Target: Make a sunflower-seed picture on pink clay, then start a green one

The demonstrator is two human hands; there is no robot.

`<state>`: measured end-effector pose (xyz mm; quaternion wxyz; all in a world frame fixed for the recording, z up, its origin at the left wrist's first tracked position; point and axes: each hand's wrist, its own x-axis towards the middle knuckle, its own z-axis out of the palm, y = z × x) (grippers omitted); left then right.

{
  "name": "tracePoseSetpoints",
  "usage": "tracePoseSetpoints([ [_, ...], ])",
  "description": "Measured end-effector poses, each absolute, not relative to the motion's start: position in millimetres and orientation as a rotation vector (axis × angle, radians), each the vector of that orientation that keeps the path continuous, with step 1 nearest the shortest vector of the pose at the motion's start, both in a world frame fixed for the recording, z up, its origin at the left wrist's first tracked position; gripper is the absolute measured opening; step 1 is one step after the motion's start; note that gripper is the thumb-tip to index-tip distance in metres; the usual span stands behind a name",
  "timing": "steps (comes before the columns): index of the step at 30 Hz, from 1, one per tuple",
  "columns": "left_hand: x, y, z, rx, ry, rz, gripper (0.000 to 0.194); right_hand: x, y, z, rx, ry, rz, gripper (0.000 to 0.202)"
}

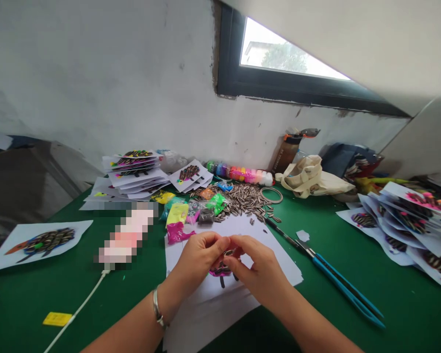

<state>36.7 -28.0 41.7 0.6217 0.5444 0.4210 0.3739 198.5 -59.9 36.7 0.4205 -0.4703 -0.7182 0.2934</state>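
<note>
My left hand [200,257] and my right hand [259,264] meet at the fingertips over a white sheet of paper [224,294]. Both have thumb and fingers pinched together, and what they hold, if anything, is too small or hidden to name. Below them on the sheet is a partly covered figure [220,270] of pink clay and striped seeds with dark legs. Just beyond the sheet lie a magenta clay packet [177,233], a yellow packet [177,214], a green packet [216,202] and a heap of sunflower seeds [244,198].
Blue-handled tweezers [347,289] lie to the right on the green table [139,314]. Stacks of seed pictures stand at left [135,171] and right [415,225]. A blurred-out device [128,235] trails a white cable [81,309]. Along the wall are a brown bottle [284,154] and a cloth bag [310,179].
</note>
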Motion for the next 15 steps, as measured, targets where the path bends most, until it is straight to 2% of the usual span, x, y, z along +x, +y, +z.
tracePoseSetpoints([
  [4, 40.9, -32.0, 40.2, 1.222, 0.922, 0.832, 0.047, 196.7, -60.5, 38.3, -1.229, -1.761, 0.782, 0.008],
  [15, 35.5, -28.7, 37.3, 1.077, 0.853, 0.767, 0.042, 199.1, -57.9, 33.2, -1.165, -1.732, 0.708, 0.013],
])
